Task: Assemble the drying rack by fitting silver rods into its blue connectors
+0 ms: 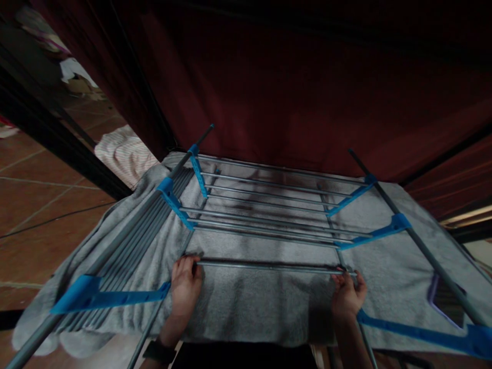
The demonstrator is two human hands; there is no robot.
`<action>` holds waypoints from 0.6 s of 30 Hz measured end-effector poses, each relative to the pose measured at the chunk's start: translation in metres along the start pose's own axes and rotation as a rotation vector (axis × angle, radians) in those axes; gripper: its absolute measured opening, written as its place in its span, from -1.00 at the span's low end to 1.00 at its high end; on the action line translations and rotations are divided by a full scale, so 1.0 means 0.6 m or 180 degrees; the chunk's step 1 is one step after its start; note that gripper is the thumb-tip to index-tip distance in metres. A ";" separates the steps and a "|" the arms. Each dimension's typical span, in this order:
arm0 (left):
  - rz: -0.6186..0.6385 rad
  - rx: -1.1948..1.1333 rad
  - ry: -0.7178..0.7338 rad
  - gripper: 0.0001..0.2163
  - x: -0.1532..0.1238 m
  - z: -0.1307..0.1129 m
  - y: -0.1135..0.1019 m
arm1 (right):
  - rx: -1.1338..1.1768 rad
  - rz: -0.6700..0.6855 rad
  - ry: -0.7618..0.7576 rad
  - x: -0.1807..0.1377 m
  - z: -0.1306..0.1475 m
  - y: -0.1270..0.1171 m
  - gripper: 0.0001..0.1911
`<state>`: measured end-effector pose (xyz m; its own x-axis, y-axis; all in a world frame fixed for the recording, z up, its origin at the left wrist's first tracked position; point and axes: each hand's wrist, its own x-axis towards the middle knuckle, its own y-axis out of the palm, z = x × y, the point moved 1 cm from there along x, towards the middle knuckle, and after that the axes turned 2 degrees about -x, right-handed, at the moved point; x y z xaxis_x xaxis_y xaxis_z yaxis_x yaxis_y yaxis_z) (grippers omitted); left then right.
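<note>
A rack frame of grey metal tubes with blue plastic brackets rests on a grey blanket [265, 307]. Between my hands a loose-looking metal rod [265, 266] runs crosswise, in front of the rods fitted in the frame. My left hand [187, 282] is closed on the rod's left end, beside the frame's left inner tube. Fingers of my right hand [348, 294] close around its right end, near the right inner tube. Close by are the near left bracket [126, 297] and the near right bracket [415, 330]. Farther back, several rods [265, 222] span the middle brackets.
A bundle of spare rods [134, 251] lies along the left side. On the right, a phone-like dark object with a purple edge [446, 300] lies under the outer tube. A dark red curtain [288, 102] hangs behind. Striped cloth [125, 154] and tiled floor [38, 200] are at left.
</note>
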<state>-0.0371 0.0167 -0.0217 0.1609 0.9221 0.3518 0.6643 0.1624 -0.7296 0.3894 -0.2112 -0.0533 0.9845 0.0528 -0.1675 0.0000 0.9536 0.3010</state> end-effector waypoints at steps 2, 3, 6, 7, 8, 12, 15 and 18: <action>0.0001 -0.0038 -0.0021 -0.83 0.001 0.001 0.000 | 0.0018 -0.0016 0.0044 -0.001 0.002 0.002 -0.33; 0.0003 -0.0061 -0.0044 -0.83 0.001 0.002 0.001 | 0.0037 -0.0018 0.0066 -0.002 0.003 0.002 -0.33; -0.0004 -0.0148 -0.0100 -0.82 0.000 0.007 0.000 | 0.0120 0.0031 0.0154 -0.002 0.007 0.002 -0.32; -0.0014 -0.0184 -0.0106 -0.82 -0.001 0.008 -0.001 | 0.0140 0.0063 0.0196 -0.002 0.010 0.001 -0.33; -0.0022 -0.0217 -0.0111 -0.81 -0.002 0.009 -0.003 | 0.0151 0.0099 0.0240 -0.002 0.013 0.000 -0.34; -0.0013 -0.0363 -0.0143 -0.75 -0.006 0.004 -0.014 | 0.0212 0.0186 0.0331 -0.001 0.034 -0.004 -0.37; -0.0010 -0.0530 -0.0225 -0.72 -0.007 -0.002 -0.021 | 0.0251 0.0215 0.0319 0.001 0.054 -0.001 -0.36; -0.0044 -0.0865 -0.0517 -0.71 -0.006 0.000 -0.019 | 0.0190 0.0162 0.0317 0.006 0.068 0.008 -0.33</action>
<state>-0.0452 0.0117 -0.0145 0.0462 0.9681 0.2464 0.8399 0.0958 -0.5342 0.4002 -0.2187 -0.0140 0.9611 0.1327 -0.2422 -0.0361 0.9298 0.3662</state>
